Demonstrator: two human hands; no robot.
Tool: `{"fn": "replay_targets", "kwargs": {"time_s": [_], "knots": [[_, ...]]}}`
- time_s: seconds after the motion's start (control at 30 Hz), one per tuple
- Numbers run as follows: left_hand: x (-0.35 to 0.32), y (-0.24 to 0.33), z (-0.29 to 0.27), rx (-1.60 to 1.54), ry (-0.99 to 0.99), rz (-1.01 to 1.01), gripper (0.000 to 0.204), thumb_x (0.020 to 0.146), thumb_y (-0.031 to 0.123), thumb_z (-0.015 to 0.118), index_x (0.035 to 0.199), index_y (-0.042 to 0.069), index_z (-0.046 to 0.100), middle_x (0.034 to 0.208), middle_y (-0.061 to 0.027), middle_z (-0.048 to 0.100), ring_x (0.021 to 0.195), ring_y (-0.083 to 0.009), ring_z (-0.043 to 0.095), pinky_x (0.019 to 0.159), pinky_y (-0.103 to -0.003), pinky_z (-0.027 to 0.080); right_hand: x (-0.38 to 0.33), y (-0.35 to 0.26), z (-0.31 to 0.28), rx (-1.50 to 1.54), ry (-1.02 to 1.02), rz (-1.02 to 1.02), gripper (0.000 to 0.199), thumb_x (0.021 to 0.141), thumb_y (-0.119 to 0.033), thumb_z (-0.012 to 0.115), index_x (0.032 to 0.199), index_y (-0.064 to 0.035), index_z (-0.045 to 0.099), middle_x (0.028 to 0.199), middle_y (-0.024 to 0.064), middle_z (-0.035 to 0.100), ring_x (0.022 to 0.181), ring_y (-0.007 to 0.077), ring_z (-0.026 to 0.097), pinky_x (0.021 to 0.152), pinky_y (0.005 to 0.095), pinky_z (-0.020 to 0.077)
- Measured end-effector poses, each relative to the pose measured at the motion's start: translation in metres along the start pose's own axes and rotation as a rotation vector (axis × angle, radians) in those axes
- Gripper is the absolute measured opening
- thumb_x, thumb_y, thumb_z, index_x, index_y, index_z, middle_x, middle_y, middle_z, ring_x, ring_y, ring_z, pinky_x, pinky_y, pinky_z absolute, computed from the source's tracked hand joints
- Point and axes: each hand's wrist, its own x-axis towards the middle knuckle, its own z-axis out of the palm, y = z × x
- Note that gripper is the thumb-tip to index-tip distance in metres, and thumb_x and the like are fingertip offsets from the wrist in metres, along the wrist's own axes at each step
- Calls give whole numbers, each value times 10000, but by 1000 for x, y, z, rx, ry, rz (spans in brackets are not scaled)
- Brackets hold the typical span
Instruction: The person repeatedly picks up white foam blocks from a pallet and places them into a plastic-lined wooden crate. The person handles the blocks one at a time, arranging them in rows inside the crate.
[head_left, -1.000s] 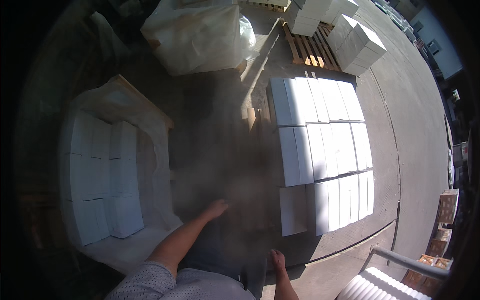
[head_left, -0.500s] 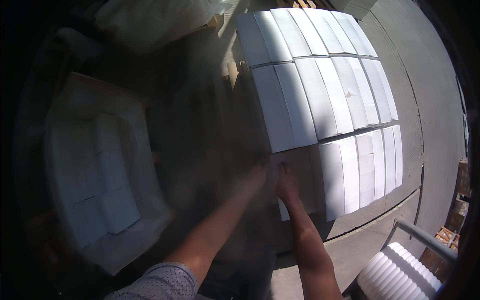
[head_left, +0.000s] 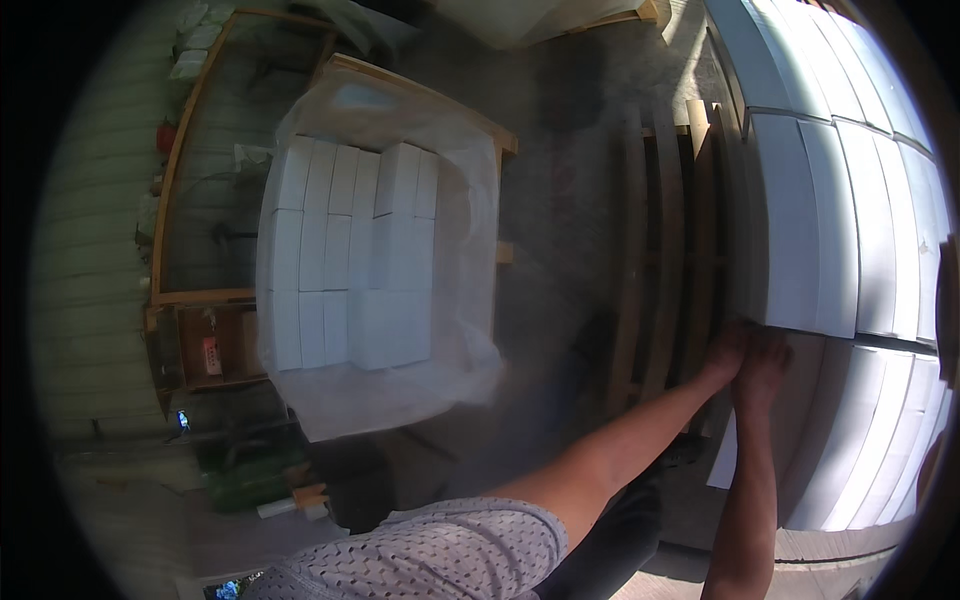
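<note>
My left hand (head_left: 728,355) and my right hand (head_left: 764,362) are close together at the shaded near-left corner of a stack of white boxes. Both have their fingers curled in; what lies between them is hidden. Under and beside my right hand is a box (head_left: 803,405) in shadow, with a bright white strip (head_left: 722,455) along its left side. Directly beyond my hands stands a white carton (head_left: 800,230), whose near edge my right fingertips reach or touch.
To the left, a plastic-lined wooden crate (head_left: 375,85) holds rows of white boxes (head_left: 395,325). Wooden pallet slats (head_left: 668,260) lie between crate and stack. Farther left are a wooden frame (head_left: 205,298) and a small wooden compartment (head_left: 235,335) with a red-labelled item inside.
The view has swung left, so the crate shows whole and the stack sits at the right edge. My hands stay at the same box corner, now closer together.
</note>
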Motion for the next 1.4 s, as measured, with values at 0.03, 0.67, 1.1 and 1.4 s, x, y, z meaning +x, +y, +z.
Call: {"fn": "replay_targets", "kwargs": {"time_s": [0.03,0.67,1.1,1.4], "knots": [[0,1,-3,-34,14,1,312,951,247,434,1188,72,535,1201,-180,568,1085,-331,569,930,-404,456,0,0,4,8,28,6,270,850,-197,528,1086,-69,554,1092,113,545,1145,287,481,966,474,375],[-91,-18,-61,-619,-48,-733,435,986,384,381,1282,92,508,1228,-79,579,1082,-223,568,895,-363,448,-39,-25,-69,535,33,186,509,774,-91,598,1256,-3,459,1238,186,464,1190,343,438,970,465,366],[-123,-27,21,-1014,-75,-1146,608,936,547,377,1290,68,498,1293,-66,535,1179,-198,503,973,-374,404,-100,70,-3,692,-483,993,699,955,-550,320,1139,74,574,1088,304,599,1135,418,531,913,406,426],[-125,-53,22,-1011,-129,-1172,555,947,494,386,1283,69,504,1275,-72,547,1160,-210,519,961,-391,424,-111,74,-4,872,-695,791,556,961,-473,302,1273,-76,535,1186,208,583,1143,332,533,975,362,408]]}}
